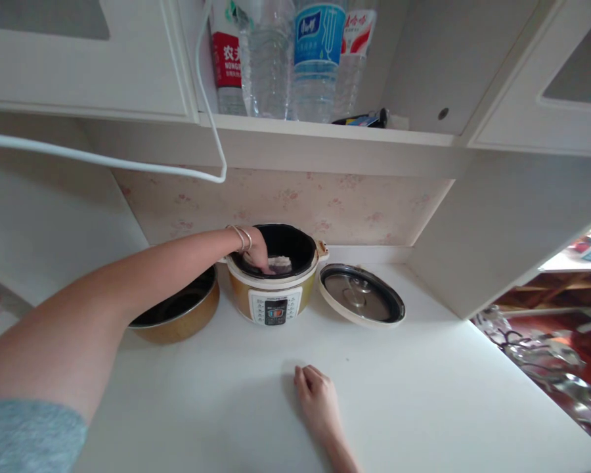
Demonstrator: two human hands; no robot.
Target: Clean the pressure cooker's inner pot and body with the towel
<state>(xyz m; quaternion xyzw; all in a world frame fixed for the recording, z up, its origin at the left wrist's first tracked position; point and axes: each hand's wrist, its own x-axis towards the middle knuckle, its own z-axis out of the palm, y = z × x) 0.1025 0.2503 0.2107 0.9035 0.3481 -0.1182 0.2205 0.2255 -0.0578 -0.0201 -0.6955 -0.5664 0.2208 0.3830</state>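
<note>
My left hand (257, 251) reaches down inside an electric cooker (241, 292), its fingers closed on a pale cloth (280, 264) that lies against the dark inner wall. Part of the cloth and the fingertips are hidden by the cooker's rim. On the white tabletop in front of the cooker rests my right hand (317, 396), curled into a loose fist with nothing showing in it. The cooker's round lid (362, 297) lies upside down to the right. To the left, partly behind my forearm, stands a gold-brown inner pot (182, 325) with a dark inside.
Above the cooker, a shelf (325, 128) holds several plastic bottles (318, 72) and small items. A white cable (142, 164) hangs across the upper left. Cabinet sides (438, 217) enclose the white tabletop (414, 394). Shiny, blurred items (546, 368) lie beyond its right edge.
</note>
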